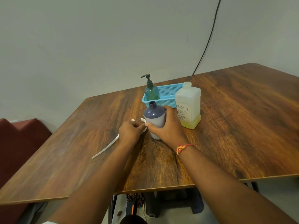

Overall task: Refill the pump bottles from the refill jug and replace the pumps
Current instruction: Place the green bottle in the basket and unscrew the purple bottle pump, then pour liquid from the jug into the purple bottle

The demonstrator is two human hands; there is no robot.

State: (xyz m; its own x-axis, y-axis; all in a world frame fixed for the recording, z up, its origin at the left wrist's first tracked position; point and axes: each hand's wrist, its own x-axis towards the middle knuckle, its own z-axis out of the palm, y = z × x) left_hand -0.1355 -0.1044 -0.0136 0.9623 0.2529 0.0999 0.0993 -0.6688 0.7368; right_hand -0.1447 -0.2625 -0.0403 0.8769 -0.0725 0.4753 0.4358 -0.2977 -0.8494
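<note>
A purple-topped pump bottle (154, 116) stands upright on the wooden table (226, 126) with its neck uncovered. My right hand (166, 128) grips its body from the right side. Just left of the bottle lies a white pump (106, 147), its long dip tube stretching toward the table's left edge. My left hand (130, 131) holds the pump's head, which is mostly hidden under the fingers. A translucent refill jug (188, 104) with yellow liquid in its bottom stands capped to the right of the bottle.
A blue plastic basket (168, 92) sits behind the bottle, holding a green pump bottle (151, 91) with its dark pump on. A black cable (208, 38) hangs down the wall. A dark red seat (21, 136) stands left of the table.
</note>
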